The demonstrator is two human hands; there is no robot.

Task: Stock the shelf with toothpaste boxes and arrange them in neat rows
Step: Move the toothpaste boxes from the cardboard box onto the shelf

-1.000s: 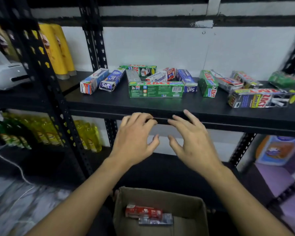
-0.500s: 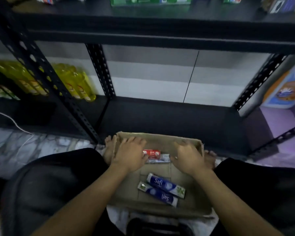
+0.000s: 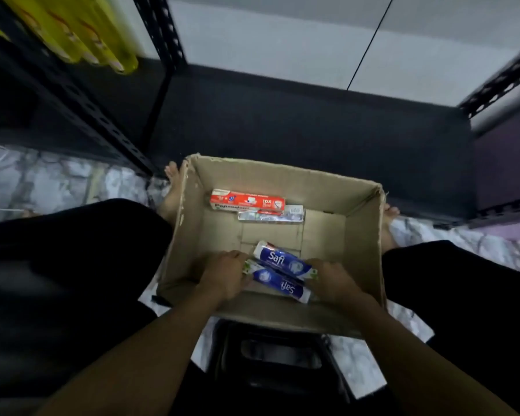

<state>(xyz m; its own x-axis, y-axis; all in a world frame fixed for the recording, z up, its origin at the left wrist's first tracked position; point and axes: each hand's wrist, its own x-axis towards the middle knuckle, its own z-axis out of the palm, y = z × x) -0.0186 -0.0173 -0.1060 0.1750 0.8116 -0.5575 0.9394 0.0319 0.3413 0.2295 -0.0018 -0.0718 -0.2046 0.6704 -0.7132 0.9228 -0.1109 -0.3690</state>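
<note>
Two hands, left [image 3: 225,277] and right [image 3: 332,282], clasping blue Safi boxes [image 3: 279,270], cardboard carton [image 3: 364,235]

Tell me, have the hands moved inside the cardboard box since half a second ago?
Yes. Left hand and right hand came back from the red toothpaste box at the far wall to the two blue Safi boxes near the cardboard box's near wall.

box ends [image 3: 308,297] under hands [image 3: 333,283]
</note>
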